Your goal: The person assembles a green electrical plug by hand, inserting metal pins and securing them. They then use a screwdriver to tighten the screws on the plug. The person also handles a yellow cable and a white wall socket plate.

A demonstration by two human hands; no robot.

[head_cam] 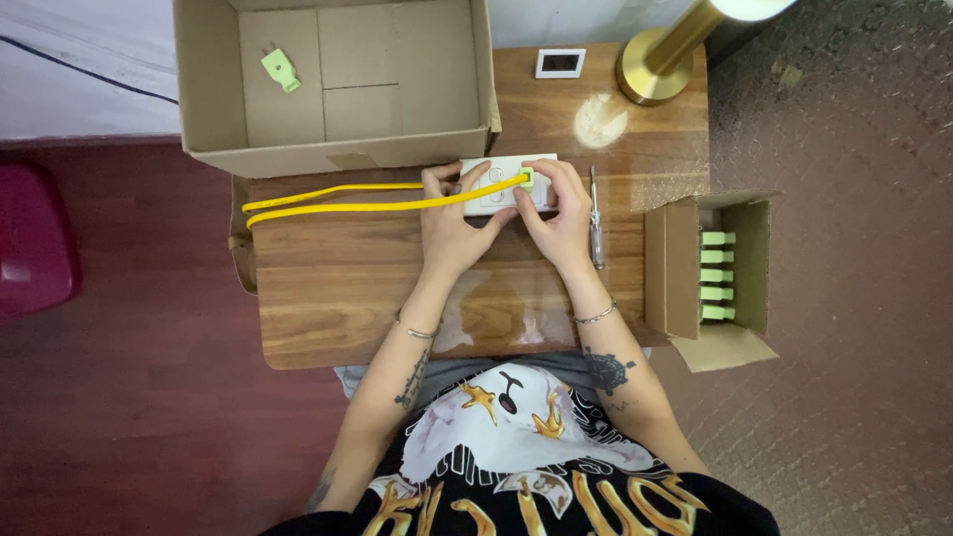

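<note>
Wooden table (347, 298): 2 boxes (338, 79), 5 green plugs (717, 276), 1 socket (501, 184).

Warm brown wood-grain desk (397, 288), glossy, with pale reflections.
Plain tan cardboard box (338, 84), open; inside, one pale green plastic plug (281, 69).
White rectangular socket panel (501, 185), under bare fingers (467, 184).
Bright yellow looped cable (338, 199), ending in a light green plug (526, 178).
Slim screwdriver with clear handle and silver shaft (596, 223).
Small tan cardboard carton (685, 268), holding a row of pale green plugs (717, 276).
Small white-framed display with dark screen (560, 63).
Brass-gold lamp base (650, 69).
Dark red-brown floor (129, 397); magenta seat (35, 243) at the left.
Black shirt (516, 467) printed in white and gold.
Silver bracelets on both wrists; dark tattoos on both forearms.
</note>
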